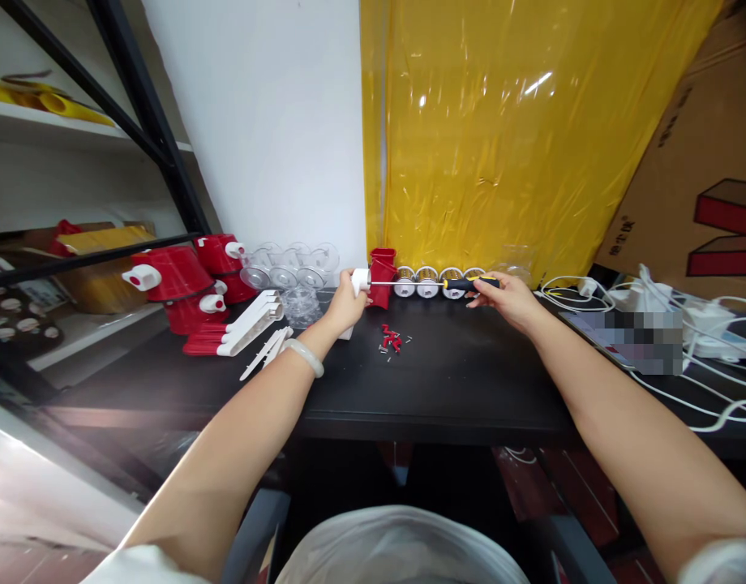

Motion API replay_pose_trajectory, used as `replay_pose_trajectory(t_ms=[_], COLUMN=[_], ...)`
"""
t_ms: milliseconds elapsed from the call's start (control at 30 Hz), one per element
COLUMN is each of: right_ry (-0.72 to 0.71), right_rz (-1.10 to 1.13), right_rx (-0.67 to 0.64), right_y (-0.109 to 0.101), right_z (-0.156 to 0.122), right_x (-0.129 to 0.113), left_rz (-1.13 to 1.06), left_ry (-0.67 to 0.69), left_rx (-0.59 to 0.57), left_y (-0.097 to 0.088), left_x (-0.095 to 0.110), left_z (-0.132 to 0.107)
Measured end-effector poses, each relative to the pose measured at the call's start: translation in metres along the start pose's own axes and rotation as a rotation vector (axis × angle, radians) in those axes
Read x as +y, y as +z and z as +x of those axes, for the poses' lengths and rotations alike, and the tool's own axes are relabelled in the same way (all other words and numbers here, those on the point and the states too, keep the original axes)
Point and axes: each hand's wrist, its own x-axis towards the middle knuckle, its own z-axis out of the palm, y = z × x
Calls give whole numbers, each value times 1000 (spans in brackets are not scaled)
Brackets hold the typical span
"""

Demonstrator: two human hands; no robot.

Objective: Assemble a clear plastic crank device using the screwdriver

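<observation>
My left hand [344,307] is closed around a white plastic part [361,281] held above the black table [446,389]. My right hand [508,298] grips the black and yellow handle of a screwdriver [464,284]. Its thin shaft runs left, level, to the white part. A red plastic piece [382,276] stands right behind the shaft. On the table below lie small red pieces and screws [392,341]. A pale bangle [305,355] circles my left wrist.
Red housings with white knobs [178,284], clear plastic domes [291,272] and white flat parts [255,320] lie at the left. A row of round metal-rimmed parts [430,281] lines the back. White cables and power strips [670,324] crowd the right. Yellow film and cardboard stand behind.
</observation>
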Motion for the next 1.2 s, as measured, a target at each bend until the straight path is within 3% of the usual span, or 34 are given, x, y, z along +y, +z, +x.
replay_pose_trajectory(t_ms=[500, 667, 900, 1200], right_ry=[98, 157, 19, -11], right_rz=[-217, -74, 151, 80], right_rx=[71, 70, -60, 7], right_y=[-2, 6, 9, 3], right_z=[3, 0, -8, 0], right_x=[5, 1, -8, 1], left_rz=[64, 76, 24, -22], left_ry=[15, 45, 37, 42], left_rx=[-16, -2, 9, 7], left_y=[0, -1, 0, 0], left_x=[1, -3, -6, -11], left_z=[-4, 0, 3, 6])
